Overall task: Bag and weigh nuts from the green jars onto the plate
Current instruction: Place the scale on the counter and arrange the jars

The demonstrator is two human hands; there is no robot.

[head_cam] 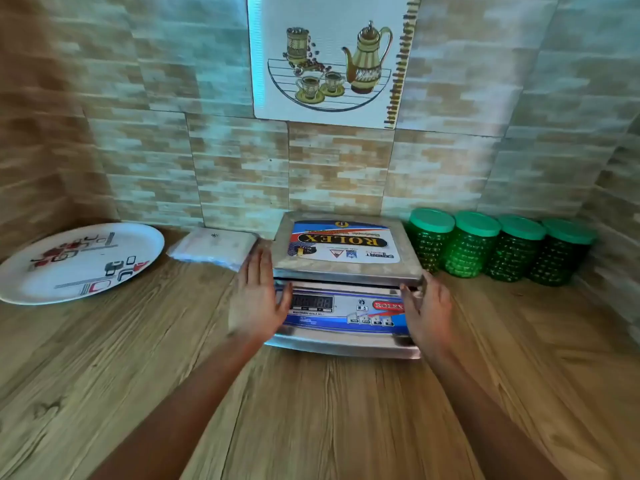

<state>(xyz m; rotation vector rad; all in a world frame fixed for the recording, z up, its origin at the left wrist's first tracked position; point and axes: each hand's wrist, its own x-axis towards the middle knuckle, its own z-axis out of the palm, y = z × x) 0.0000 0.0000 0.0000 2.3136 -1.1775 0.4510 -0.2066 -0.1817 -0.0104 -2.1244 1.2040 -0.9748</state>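
Note:
A steel electronic scale with a blue front panel stands in the middle of the wooden counter. My left hand lies flat with straight fingers against the scale's left side. My right hand is at its right front corner, fingers bent loosely around the edge. Several green jars with green lids line up against the wall to the right of the scale. A white patterned plate lies at the far left. A pack of clear plastic bags rests between the plate and the scale.
The wooden counter runs toward me below the scale. Tiled walls close off the back and both sides. A picture tile with a teapot and cups hangs above the scale.

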